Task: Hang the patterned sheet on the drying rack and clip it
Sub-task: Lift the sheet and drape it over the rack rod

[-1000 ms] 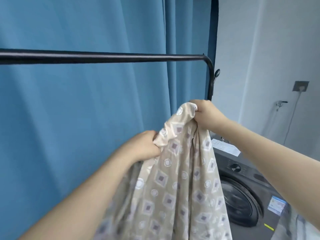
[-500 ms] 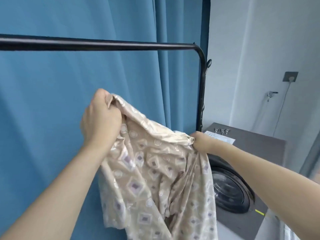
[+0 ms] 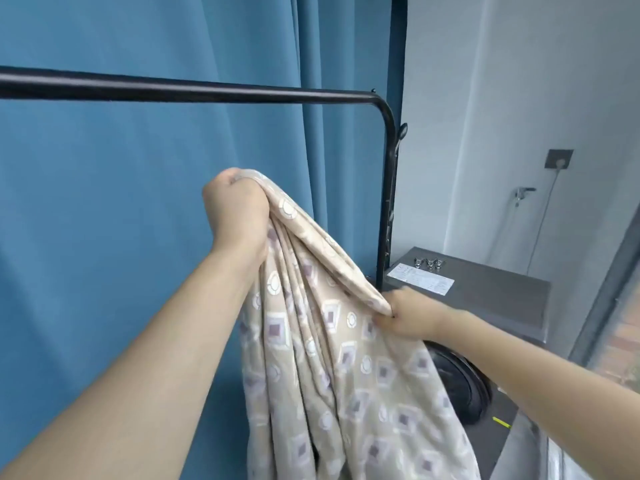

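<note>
Head view: the left hand [image 3: 235, 209] has its grip clamped on a bunched top edge of the patterned sheet [image 3: 332, 368], held up below the black drying rack [image 3: 221, 93] bar and not yet over it. The right hand [image 3: 412, 315] pinches the same edge lower down — beside the rack's right upright. The sheet hangs in folds between the arms, in front of a blue curtain [image 3: 104, 237] and a grey washing machine [image 3: 498, 306], where small clips [image 3: 428, 263] sit near the top's back edge
</note>
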Tool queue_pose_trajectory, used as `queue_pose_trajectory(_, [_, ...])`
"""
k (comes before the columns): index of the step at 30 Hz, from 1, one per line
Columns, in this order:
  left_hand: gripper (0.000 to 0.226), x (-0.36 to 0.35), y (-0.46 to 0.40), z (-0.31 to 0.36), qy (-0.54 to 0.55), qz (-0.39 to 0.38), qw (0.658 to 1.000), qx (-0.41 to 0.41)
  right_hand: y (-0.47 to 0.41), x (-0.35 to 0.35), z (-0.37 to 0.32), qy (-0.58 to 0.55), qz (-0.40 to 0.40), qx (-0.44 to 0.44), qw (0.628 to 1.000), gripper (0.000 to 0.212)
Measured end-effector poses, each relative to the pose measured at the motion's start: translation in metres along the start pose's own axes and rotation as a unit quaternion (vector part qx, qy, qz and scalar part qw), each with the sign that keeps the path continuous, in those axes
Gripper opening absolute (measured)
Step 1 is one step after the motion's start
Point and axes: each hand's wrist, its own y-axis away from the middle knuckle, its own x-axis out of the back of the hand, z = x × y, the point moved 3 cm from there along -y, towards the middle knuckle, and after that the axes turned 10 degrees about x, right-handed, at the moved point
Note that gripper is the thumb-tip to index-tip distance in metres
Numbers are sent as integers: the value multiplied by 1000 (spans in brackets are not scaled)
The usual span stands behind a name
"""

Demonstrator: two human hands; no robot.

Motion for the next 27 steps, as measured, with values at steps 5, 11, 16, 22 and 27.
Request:
queue_pose_trajectory(5, [24,21,13,12,-249,11,961,-121,-9,-13,36,-90,33,-157,983,18])
queue_pose_trajectory(11, [68,22,65,-102,-289,-425,839,178,-20,141,-36,-56,338,10,939,4])
queue_pose_trajectory(16, [10,16,117,-151,-232,-439,821,280,-24,105,-45,80,166,19,983,20])
queue_pose_trajectory(22, [22,42,24,-46,-31,-54,998,25,-10,115,0,-301,135,-40,943,25])
queue_pose_trajectory(27, [89,-19,70,-39,-430,-331,840,17,-14,106,-15,-273,179,-34,945,24])
